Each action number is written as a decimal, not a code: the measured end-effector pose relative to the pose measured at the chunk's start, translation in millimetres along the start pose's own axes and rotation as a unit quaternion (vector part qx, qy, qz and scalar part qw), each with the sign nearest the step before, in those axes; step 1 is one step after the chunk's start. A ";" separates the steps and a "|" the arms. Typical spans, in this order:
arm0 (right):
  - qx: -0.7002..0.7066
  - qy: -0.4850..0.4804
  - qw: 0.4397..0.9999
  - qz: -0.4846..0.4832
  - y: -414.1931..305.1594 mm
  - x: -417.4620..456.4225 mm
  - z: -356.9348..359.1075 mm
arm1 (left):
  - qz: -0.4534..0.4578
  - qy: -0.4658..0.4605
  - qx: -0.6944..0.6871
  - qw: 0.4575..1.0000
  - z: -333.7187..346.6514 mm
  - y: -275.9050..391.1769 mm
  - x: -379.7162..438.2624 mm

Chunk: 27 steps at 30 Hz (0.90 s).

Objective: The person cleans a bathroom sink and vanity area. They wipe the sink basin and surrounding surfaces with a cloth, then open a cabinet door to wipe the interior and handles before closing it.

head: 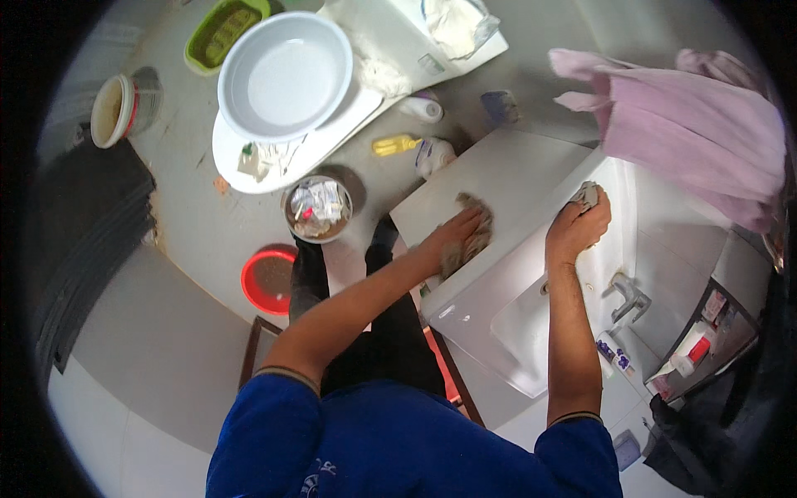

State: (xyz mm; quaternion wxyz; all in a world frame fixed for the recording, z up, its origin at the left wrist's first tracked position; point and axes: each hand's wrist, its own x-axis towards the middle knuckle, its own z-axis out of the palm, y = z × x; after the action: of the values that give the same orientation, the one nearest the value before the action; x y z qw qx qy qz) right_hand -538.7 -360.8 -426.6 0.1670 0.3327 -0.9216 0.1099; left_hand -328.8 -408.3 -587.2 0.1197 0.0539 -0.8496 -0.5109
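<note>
My left hand [462, 231] lies flat on a greyish-brown cloth [478, 239], pressing it against the white panel [492, 168] on the side of the washbasin cabinet. Folded around another crumpled greyish cloth [586, 194], my right hand [579, 224] is above the back rim of the white washbasin [520, 311]. A metal faucet [629, 299] stands at the basin's back edge, below my right hand in the picture. Whether the two cloths are alike in kind, I cannot tell.
Pink towels [691, 124] hang at the upper right. A white basin [286, 78], a green basket [224, 34], a waste-filled bin [317, 208] and a red bucket [269, 280] stand at the left. White bottles [434, 157] and a yellow bottle [393, 145] lie near the panel.
</note>
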 end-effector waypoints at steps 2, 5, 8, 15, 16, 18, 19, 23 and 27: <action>0.010 -0.023 0.999 0.038 1.0 5.0 8.3 | 0.041 0.022 -0.056 0.997 2.0 -6.8 47.8; 0.025 -0.029 0.999 -0.001 -4.5 4.6 7.7 | 0.060 0.078 -0.101 0.990 17.9 -22.1 123.5; 0.027 -0.031 0.999 -0.011 -7.4 6.3 14.5 | 0.037 -0.009 -0.062 0.997 24.8 -36.7 172.2; 0.050 -0.040 0.998 0.024 -9.8 10.2 5.0 | -0.046 -0.048 -0.167 0.984 17.5 -42.3 98.9; 0.047 -0.031 0.998 0.016 -4.3 8.9 8.0 | -0.068 -0.070 -0.163 0.982 15.5 -45.4 82.9; 0.094 -0.029 0.995 0.030 11.7 5.3 12.6 | -0.116 -0.117 -0.159 0.974 20.4 -56.6 56.2; 0.115 -0.059 0.991 0.032 2.4 6.0 9.5 | -0.105 -0.087 -0.138 0.981 30.8 -62.0 55.4; 0.159 -0.109 0.979 0.068 -0.1 1.6 6.2 | 0.058 0.101 -0.214 0.970 37.3 -42.7 119.0; 0.173 -0.134 0.967 0.130 -20.2 6.8 2.3 | 0.123 0.078 -0.084 0.986 21.3 -15.9 218.2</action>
State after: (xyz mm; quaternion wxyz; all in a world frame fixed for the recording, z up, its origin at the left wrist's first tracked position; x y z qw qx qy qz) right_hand -531.1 -380.7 -424.3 -0.0334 0.2451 -0.9381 0.2426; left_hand -545.5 -444.2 -578.4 0.2515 -0.0220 -0.7921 -0.5558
